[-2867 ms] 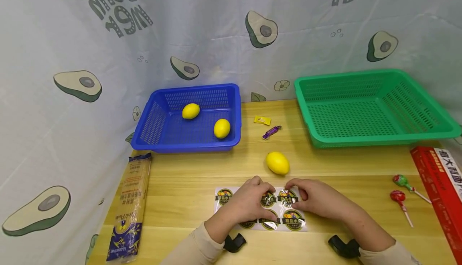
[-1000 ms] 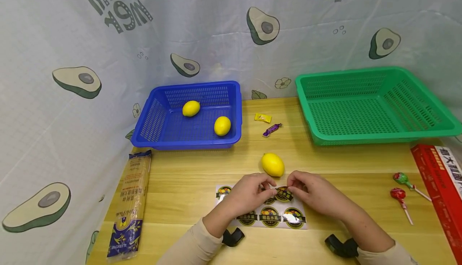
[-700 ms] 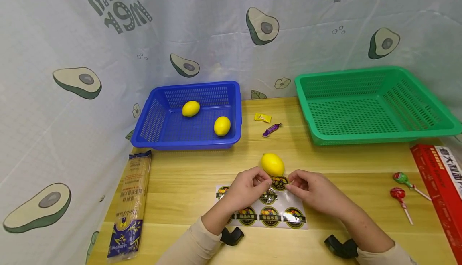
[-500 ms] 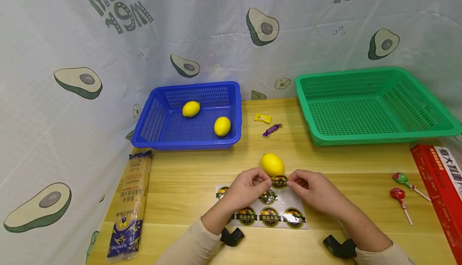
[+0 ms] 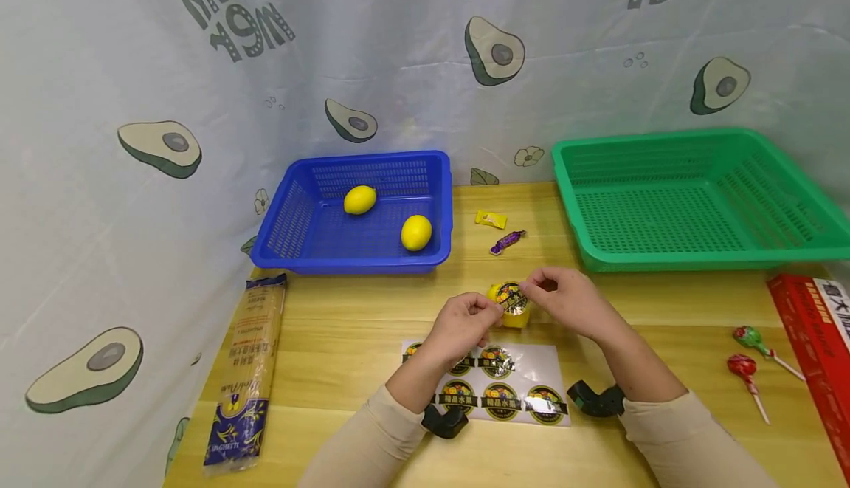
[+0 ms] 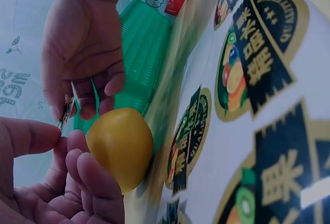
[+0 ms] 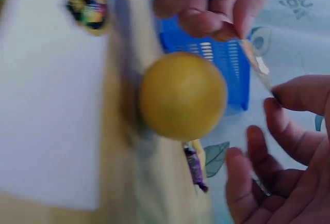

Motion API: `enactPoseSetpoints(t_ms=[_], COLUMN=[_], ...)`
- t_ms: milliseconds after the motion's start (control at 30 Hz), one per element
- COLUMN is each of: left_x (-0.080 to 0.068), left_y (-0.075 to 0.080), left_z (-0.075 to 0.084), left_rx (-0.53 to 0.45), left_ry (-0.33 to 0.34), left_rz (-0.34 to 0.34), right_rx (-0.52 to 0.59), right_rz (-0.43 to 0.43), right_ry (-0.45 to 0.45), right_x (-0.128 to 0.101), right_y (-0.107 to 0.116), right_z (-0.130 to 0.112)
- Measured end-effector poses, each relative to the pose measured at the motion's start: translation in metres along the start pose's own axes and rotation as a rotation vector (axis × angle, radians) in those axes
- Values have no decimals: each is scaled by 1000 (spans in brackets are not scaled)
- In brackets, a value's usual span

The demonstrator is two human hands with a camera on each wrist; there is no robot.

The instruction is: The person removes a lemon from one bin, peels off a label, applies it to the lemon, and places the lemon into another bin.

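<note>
Left hand [image 5: 467, 320] and right hand [image 5: 560, 297] each pinch an edge of one round sticker [image 5: 510, 297], held just above the lemon [image 5: 516, 316].

The sticker [image 5: 510, 297] hides most of the lemon [image 5: 514, 317] between both hands; its print is unreadable. The right wrist view is blurred.

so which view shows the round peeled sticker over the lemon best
The head view: the round black-and-gold sticker faces the camera, pinched between the left hand and right hand, its print visible. Both wrist views catch it only edge-on, as a thin sliver above the yellow lemon.
</note>
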State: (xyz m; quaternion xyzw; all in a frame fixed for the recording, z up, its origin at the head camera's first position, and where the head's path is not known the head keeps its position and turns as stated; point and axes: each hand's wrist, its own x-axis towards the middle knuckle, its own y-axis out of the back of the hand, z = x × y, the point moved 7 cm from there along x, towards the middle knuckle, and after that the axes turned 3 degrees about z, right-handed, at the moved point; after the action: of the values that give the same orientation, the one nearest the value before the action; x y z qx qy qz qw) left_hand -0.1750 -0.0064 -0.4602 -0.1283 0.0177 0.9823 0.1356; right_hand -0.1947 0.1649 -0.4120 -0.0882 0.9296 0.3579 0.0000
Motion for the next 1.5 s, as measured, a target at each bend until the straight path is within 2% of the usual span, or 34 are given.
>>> enactPoseSetpoints(t_ms=[133,367,767,1500], left_x=[3,7,11,14], left_y=[2,5,5,4], left_z=[-4,-9,-18,-24], left_rx=[-6,-15,-26,-13], left_ry=[23,62,120,130], left_rz=[34,52,16,-6], right_rx=[37,38,36,0], right_rz=[-46,-46,-34,-48], right_ry=[-30,-58,-54,-75], right_x=[9,15,18,19], right_y=[-3,-8,-15,-17], right_z=[3,9,14,17])
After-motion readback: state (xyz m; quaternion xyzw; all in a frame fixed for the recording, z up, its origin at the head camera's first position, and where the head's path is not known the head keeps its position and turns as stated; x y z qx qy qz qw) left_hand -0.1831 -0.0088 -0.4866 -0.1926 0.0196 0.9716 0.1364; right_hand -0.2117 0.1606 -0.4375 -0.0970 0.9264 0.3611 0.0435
